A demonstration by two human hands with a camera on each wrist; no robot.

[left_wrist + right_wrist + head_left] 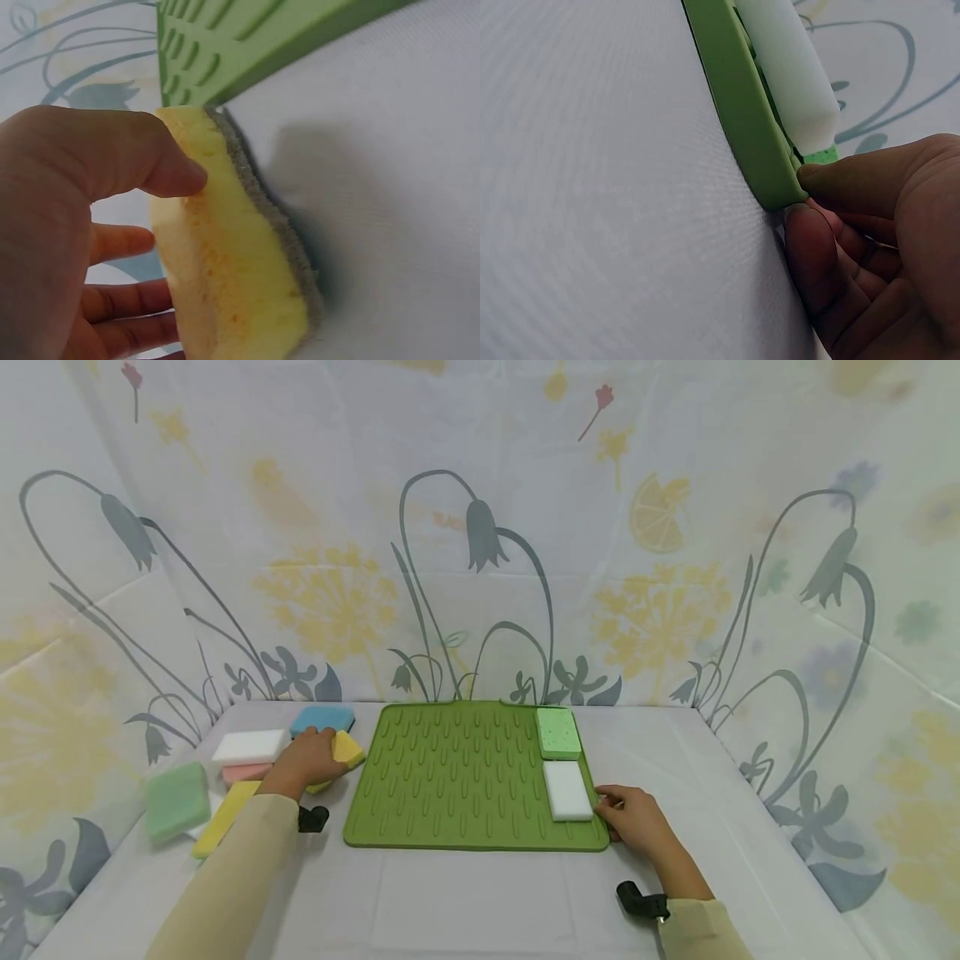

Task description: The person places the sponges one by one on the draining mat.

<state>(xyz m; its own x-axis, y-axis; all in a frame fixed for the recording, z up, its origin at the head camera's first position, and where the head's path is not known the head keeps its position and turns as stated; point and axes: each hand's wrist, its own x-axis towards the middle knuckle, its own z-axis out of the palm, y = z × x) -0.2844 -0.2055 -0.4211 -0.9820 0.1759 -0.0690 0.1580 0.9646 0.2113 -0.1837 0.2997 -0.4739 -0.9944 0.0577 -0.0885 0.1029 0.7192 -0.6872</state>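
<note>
My left hand (307,760) grips a yellow sponge (255,247) with a grey scouring layer, left of the green ridged mat (457,785). In the left wrist view the thumb lies on one side of the sponge and the fingers on the other. At the mat's near right corner my right hand (637,818) pinches the raised edge between thumb and finger, as the right wrist view shows. On the mat's right side lie a white sponge (567,792) and, behind it, a speckled green sponge (558,733).
Around the left forearm lie a blue sponge (322,718), a white block (251,747) over a pink one (246,772), a pale green block (177,802) and a long yellow sponge (225,818). A patterned curtain (480,527) stands behind the white-covered table (465,902).
</note>
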